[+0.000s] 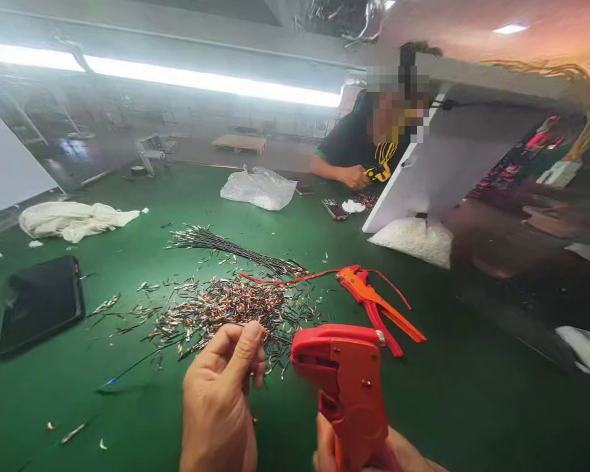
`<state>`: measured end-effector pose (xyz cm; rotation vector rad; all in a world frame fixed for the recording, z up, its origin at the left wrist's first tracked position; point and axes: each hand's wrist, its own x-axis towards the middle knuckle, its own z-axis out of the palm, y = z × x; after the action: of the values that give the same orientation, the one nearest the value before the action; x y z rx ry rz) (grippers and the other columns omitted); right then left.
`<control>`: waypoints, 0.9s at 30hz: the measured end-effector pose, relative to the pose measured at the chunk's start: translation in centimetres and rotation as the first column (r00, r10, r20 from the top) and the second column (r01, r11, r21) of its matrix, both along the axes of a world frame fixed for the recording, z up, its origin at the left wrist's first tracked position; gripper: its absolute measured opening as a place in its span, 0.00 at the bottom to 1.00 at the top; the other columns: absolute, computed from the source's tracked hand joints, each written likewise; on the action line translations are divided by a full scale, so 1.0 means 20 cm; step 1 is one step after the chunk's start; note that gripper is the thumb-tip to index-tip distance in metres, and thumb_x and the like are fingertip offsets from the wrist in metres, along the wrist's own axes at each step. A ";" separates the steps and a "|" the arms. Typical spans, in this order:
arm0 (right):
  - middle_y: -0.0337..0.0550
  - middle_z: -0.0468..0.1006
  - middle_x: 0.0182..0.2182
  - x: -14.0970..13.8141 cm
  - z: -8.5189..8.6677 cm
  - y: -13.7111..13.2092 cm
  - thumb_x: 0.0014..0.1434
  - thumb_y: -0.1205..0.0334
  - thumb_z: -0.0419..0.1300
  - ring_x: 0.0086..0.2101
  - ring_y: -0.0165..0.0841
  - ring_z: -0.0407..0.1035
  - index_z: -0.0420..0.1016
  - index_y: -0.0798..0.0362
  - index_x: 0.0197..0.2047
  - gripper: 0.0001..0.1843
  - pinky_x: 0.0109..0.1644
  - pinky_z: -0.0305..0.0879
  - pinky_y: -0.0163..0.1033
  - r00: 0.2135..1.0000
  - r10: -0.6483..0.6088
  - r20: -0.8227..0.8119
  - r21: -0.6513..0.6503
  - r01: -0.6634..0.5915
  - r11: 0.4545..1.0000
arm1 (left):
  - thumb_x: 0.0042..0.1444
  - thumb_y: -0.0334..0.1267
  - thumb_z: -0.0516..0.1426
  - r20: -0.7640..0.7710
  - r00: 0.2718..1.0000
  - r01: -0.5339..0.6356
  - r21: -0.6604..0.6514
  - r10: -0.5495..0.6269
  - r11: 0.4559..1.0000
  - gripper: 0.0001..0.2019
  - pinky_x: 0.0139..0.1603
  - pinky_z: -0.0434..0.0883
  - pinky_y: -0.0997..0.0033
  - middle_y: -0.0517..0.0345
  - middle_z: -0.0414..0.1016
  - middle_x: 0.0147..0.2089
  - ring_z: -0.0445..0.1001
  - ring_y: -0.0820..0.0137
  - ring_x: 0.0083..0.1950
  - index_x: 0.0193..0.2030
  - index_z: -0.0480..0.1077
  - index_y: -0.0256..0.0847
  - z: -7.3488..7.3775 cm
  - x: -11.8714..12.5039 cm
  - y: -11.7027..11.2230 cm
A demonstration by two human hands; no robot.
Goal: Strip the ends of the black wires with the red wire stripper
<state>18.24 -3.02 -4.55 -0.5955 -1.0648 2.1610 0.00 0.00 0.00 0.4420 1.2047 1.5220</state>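
My left hand (221,400) is low in the middle, fingers pinched together at the near edge of a pile of cut wire bits (231,308); what the pinch holds is too small to name. My right hand (373,455) grips the handle of a red wire-stripping tool (347,383), held upright with its jaws facing the left fingertips. A bundle of thin black wires (231,248) lies beyond the pile. A second, orange stripping tool (373,303) with a red cord lies on the green table (472,393) to the right.
A black phone-like slab (39,303) lies at left, a white cloth (71,219) behind it. A plastic bag (258,188) and a phone (335,208) sit farther back. Another person (358,147) works across the table beside a white board (432,170).
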 end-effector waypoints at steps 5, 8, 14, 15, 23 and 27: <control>0.29 0.60 0.20 -0.04 -0.01 -0.01 0.53 0.55 0.71 0.20 0.22 0.49 0.68 0.55 0.29 0.18 0.28 0.49 0.33 0.991 0.013 -0.130 -0.043 -0.019 0.999 | 0.23 0.50 0.77 -0.008 0.997 -0.083 -0.053 0.082 0.995 0.24 0.18 0.65 0.82 0.64 0.68 0.20 0.63 0.77 0.22 0.20 0.74 0.38 0.04 0.03 0.02; 0.30 0.61 0.22 -0.04 -0.01 -0.03 0.50 0.52 0.74 0.22 0.23 0.51 0.67 0.53 0.30 0.21 0.29 0.50 0.33 0.999 -0.017 -0.050 -0.088 0.012 0.996 | 0.21 0.50 0.77 -0.005 0.993 -0.116 -0.072 0.116 0.991 0.24 0.16 0.63 0.81 0.64 0.69 0.20 0.63 0.78 0.20 0.20 0.75 0.37 0.04 0.05 0.03; 0.29 0.60 0.21 -0.03 -0.02 -0.06 0.51 0.51 0.74 0.22 0.22 0.51 0.65 0.53 0.29 0.22 0.30 0.50 0.33 0.998 0.060 -0.023 -0.095 -0.062 0.994 | 0.24 0.47 0.77 0.030 0.993 -0.115 -0.081 0.118 0.990 0.22 0.13 0.61 0.82 0.65 0.68 0.20 0.62 0.79 0.19 0.21 0.74 0.37 0.03 0.06 0.02; 0.29 0.60 0.21 -0.03 -0.02 -0.06 0.51 0.51 0.73 0.22 0.23 0.51 0.64 0.53 0.29 0.23 0.30 0.51 0.33 0.998 0.063 -0.030 -0.092 -0.066 0.994 | 0.25 0.47 0.76 0.039 0.993 -0.106 -0.080 0.110 0.991 0.22 0.13 0.61 0.82 0.65 0.68 0.20 0.62 0.79 0.19 0.22 0.74 0.37 0.02 0.06 0.02; 0.32 0.63 0.24 -0.04 -0.10 -0.05 0.49 0.42 0.73 0.26 0.26 0.58 0.66 0.52 0.30 0.26 0.34 0.54 0.36 0.994 0.098 -0.051 -0.102 -0.103 0.989 | 0.32 0.47 0.75 0.107 0.991 -0.066 -0.076 0.074 0.995 0.21 0.12 0.61 0.81 0.66 0.68 0.21 0.60 0.80 0.17 0.22 0.72 0.37 0.01 0.08 0.01; 0.38 0.68 0.26 -0.07 -0.18 -0.03 0.39 0.31 0.72 0.28 0.30 0.62 0.68 0.53 0.31 0.34 0.36 0.56 0.40 0.984 0.162 -0.077 -0.098 -0.169 0.981 | 0.29 0.48 0.76 0.092 0.989 -0.113 -0.064 0.119 0.992 0.22 0.13 0.61 0.82 0.65 0.68 0.19 0.62 0.79 0.17 0.20 0.72 0.37 0.03 0.07 0.01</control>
<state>16.87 -3.71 -8.16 -0.4902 -1.0002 2.3757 1.45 0.26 0.54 0.2604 1.2141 1.5839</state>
